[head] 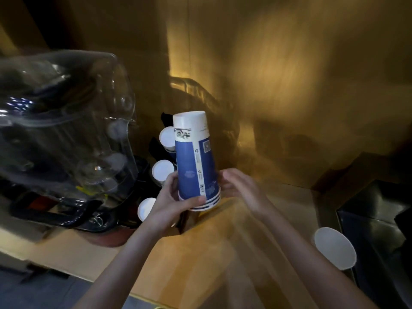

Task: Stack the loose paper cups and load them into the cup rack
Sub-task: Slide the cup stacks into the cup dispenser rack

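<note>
A clear plastic container (66, 121) sits left on the wooden counter (200, 253), beside a dark box (374, 219).

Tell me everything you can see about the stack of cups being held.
The cup stack is several nested paper cups, upside down, white bases on top, blue printed walls with a label strip, rims showing at the bottom. It tilts slightly, held above the wooden counter. The left hand grips its lower end; the right hand is at its far side.
</note>
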